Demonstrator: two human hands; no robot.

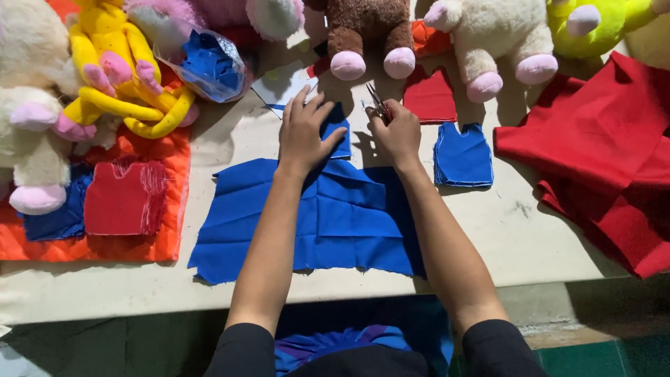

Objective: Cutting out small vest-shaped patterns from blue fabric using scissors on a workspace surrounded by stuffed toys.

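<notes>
Scissors (377,106) sat in the right hand (398,132), fingers closed round the handles, blades pointing toward the top of the frame. The left hand (304,132) lay flat with fingers spread wide, gripping nothing, pressing down a small blue piece (340,134) at the upper edge of the blue cloth (335,220). That cloth filled the centre of the frame on the table (530,237), creased in several places. Just right of the right wrist lay a stack (463,155) of cut blue vest shapes. A red stack (125,197) rested at left on orange quilting (174,202), and red cloth (607,153) was heaped at far right. Plush toys (363,35) lined the top of the frame, beside a bag (208,64) of blue scraps.

In my judgement, a clean cut called for the spread hand to hold the layers taut near the blades yet clear of them, with the fabric smoothed flat first and the scissors advanced in short, steady bites.
</notes>
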